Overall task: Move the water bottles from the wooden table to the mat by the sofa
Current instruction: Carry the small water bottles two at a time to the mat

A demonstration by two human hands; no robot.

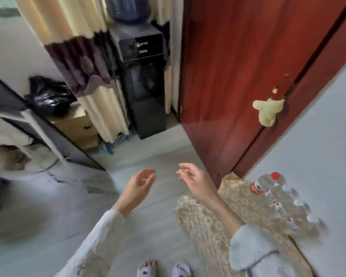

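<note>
both hands are empty: the left hand is held out over the bare floor with its fingers relaxed and apart, and the right hand is raised beside it with the fingers loosely curled round nothing. the water bottles are seen lying in a blurred cluster on the mat, toward its far right edge where it meets the pale surface, which may be the sofa; only one red cap and a red label are picked out clearly, and the count cannot be told. they seem to have been gathered at that edge so that the near part of the mat is left free for more. the wooden desk is not shown, so how many bottles remain there cannot be judged. since nothing is carried, a trip for another load is the likely step in hand. the red door stands by the mat's far corner, and slippers are seen at the bottom.
</note>
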